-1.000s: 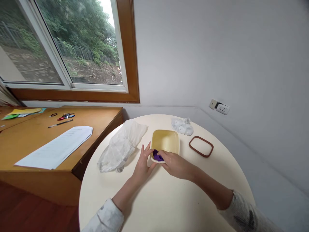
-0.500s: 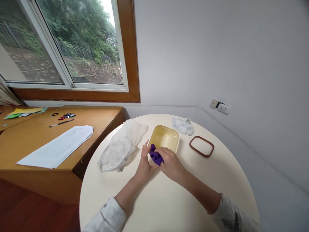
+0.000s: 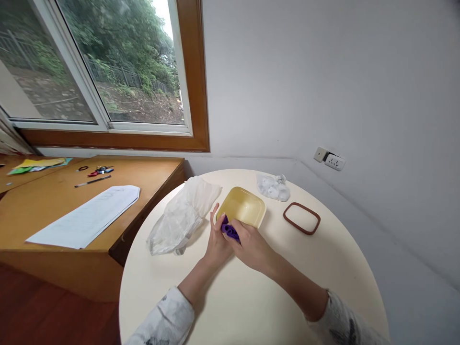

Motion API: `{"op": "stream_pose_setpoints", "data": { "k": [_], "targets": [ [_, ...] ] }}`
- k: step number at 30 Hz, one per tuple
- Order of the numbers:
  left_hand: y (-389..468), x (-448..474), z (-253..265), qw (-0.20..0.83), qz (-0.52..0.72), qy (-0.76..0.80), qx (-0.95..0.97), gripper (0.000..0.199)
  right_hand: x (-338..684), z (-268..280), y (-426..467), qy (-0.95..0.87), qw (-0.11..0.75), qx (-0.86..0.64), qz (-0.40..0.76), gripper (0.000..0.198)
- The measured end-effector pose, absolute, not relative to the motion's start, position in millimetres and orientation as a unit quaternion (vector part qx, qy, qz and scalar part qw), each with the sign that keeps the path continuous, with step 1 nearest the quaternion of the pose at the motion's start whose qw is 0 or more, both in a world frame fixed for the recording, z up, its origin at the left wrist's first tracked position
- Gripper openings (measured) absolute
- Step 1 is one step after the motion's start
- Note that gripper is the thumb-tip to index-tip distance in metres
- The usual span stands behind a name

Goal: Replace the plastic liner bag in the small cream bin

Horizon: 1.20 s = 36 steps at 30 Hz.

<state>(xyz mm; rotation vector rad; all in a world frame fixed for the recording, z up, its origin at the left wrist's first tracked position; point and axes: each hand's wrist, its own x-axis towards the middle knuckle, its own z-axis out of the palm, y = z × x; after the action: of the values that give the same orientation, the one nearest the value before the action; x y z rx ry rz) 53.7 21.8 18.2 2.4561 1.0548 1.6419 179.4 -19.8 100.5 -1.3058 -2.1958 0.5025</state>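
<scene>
A crumpled purple cloth is bunched between my two hands, at the near edge of a yellow plastic container. My left hand grips it from the left, thumb and fingers around it with one finger raised. From the right, my right hand presses its curled fingers onto the same cloth. Parts of the cloth are covered by my fingers. The inside of the container that shows is bare yellow plastic.
Left of the container lies a crumpled white plastic bag. A smaller clear bag and a brown rounded frame lie to the right on the round table. Papers and a pen are on the wooden desk.
My hands have drawn closer around the purple cloth, which is bunched smaller and a little lower to the left. The container has tipped or shifted slightly left.
</scene>
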Motion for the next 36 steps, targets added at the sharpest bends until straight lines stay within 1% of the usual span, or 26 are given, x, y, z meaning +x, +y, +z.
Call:
{"op": "stream_pose_setpoints", "data": {
  "k": [3,5,8,11,14,16,18,22,24,26,30,31,33,36],
  "targets": [
    [21.6,53.4,18.2,0.039,0.555,0.338,0.759,0.089,189.3,108.9,-22.1,-0.837,0.196,-0.483,0.164,0.019],
    [21.1,53.7,18.7,0.045,0.554,0.336,0.761,0.093,194.9,114.8,-20.5,-0.848,0.118,-0.497,0.139,0.021],
    [19.4,54.8,20.2,0.046,0.539,0.316,0.78,0.097,199.0,119.7,-9.4,-0.85,-0.001,-0.512,0.121,0.018],
    [17.3,55.7,21.1,0.061,0.522,0.305,0.794,0.102,197.3,115.9,13.7,-0.842,-0.086,-0.507,0.164,0.014],
    [16.3,55.5,20.7,0.063,0.512,0.299,0.803,0.105,192.4,105.1,40.7,-0.83,-0.126,-0.501,0.212,0.017],
    [16.5,54.8,20.1,0.052,0.509,0.295,0.807,0.102,189.3,97.4,54.0,-0.826,-0.137,-0.499,0.224,0.026],
    [17.0,53.9,20.1,0.037,0.509,0.297,0.807,0.098,187.4,91.7,61.0,-0.826,-0.139,-0.498,0.223,0.031],
    [16.3,53.2,23.0,0.024,0.501,0.316,0.806,0.088,188.3,89.1,60.9,-0.832,-0.132,-0.496,0.211,0.024],
    [15.6,53.5,24.5,0.028,0.489,0.324,0.81,0.083,190.5,93.4,57.0,-0.833,-0.13,-0.495,0.209,0.017],
    [15.6,53.0,24.9,0.038,0.485,0.338,0.806,0.082,193.5,102.6,50.6,-0.834,-0.126,-0.498,0.201,0.01],
    [18.7,47.8,24.9,0.078,0.495,0.381,0.777,0.087,204.7,134.6,28.5,-0.848,-0.1,-0.487,0.184,0.024],
    [19.7,45.9,25.6,0.09,0.497,0.391,0.769,0.088,208.7,143.5,21.6,-0.856,-0.093,-0.475,0.183,0.025],
    [21.4,42.4,28.2,0.106,0.505,0.4,0.758,0.089,217.6,158.0,8.4,-0.879,-0.068,-0.439,0.175,0.024],
    [23.2,39.6,32.7,0.11,0.503,0.4,0.758,0.088,228.6,163.6,-4.8,-0.906,-0.033,-0.396,0.15,0.014]
  ]
}}
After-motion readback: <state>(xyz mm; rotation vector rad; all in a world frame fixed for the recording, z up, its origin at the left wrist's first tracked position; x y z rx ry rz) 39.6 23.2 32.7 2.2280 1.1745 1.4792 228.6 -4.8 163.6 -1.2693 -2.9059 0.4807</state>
